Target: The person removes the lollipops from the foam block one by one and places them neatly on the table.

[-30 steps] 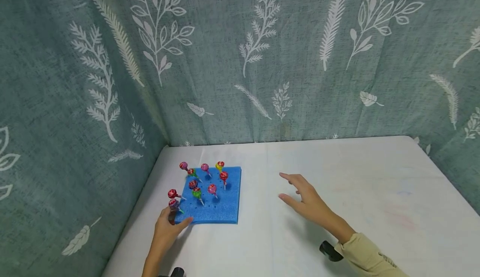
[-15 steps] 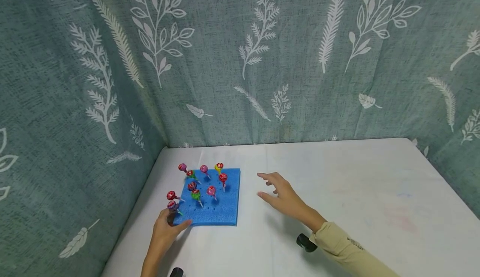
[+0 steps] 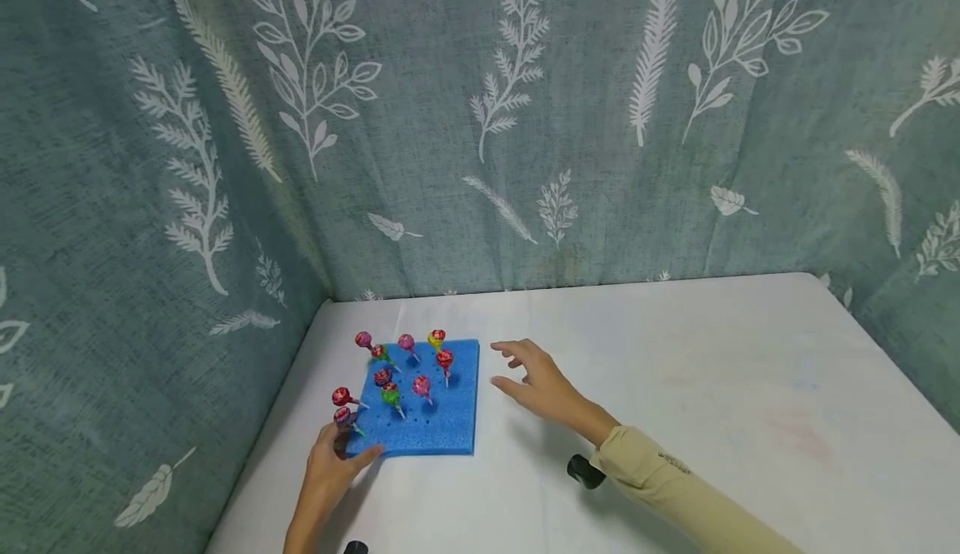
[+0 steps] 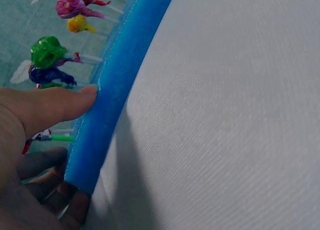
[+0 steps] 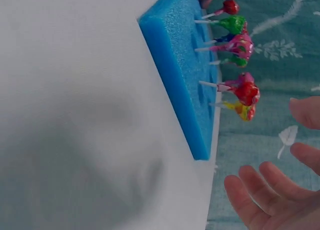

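Note:
A blue foam board (image 3: 442, 433) lies flat on the left part of the table, with several wrapped lollipops stuck in it by their sticks. My left hand (image 3: 327, 466) grips its near left corner. In the left wrist view the thumb (image 4: 75, 102) lies along the near edge, while the fingers (image 4: 47, 165) bend around the left side. Just right of the board my right hand (image 3: 542, 383) is raised above the table, fingers loosely spread and holding nothing. Nearest to it are a red lollipop (image 3: 445, 359) and a yellow one (image 3: 436, 337). A pink lollipop (image 3: 422, 386) leans near the middle.
The white tabletop (image 3: 712, 387) stretches to the right of the board. Behind it and to the left hangs a green leaf-patterned curtain (image 3: 450, 121). Small holes dot the board's surface. A black wrist-camera piece (image 3: 585, 471) sits below the right wrist.
My right hand has come left across the table, closer to the board's right edge. The left hand stays at the same corner, and the lollipops keep their places.

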A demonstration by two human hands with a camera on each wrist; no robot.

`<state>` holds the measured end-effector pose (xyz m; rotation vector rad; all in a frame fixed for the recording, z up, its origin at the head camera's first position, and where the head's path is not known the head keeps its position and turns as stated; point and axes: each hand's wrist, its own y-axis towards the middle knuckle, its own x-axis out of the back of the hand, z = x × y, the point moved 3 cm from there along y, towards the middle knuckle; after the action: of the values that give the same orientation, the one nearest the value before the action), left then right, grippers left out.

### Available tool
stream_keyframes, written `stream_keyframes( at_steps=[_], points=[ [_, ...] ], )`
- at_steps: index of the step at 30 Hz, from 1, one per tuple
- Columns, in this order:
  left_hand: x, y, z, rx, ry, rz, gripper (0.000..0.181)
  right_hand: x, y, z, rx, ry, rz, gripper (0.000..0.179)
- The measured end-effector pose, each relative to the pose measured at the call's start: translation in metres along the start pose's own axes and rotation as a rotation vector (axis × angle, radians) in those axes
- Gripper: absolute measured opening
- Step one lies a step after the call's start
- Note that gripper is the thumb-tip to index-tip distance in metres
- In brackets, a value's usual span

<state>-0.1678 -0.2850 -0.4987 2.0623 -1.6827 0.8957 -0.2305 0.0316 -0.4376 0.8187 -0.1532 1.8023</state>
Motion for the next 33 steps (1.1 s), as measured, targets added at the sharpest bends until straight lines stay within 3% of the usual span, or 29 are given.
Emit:
stream_keyframes(
  at_steps=[7, 17, 23, 30, 33],
  points=[
    [-0.006, 0.003, -0.001, -0.022, -0.013, -0.009, 0.077, -0.011, 0.011, -0.004, -0.042, 0.03, 0.036, 0.046],
    [-0.005, 0.002, -0.005, 0.025, -0.008, -0.024, 0.077, -0.032, 0.036, -0.004, -0.014, 0.103, 0.06, 0.041],
    [-0.006, 0.0, -0.004, 0.023, -0.03, -0.036, 0.075, -0.046, 0.051, -0.002, -0.005, 0.131, 0.046, 0.038],
    [-0.006, 0.0, 0.0, 0.032, -0.033, -0.051, 0.076, -0.067, 0.063, 0.002, -0.043, 0.148, 0.06, 0.038],
    [-0.001, 0.0, 0.0, 0.038, -0.03, -0.051, 0.075, -0.077, 0.066, 0.007, 0.005, 0.132, 0.057, 0.028]
  ],
)
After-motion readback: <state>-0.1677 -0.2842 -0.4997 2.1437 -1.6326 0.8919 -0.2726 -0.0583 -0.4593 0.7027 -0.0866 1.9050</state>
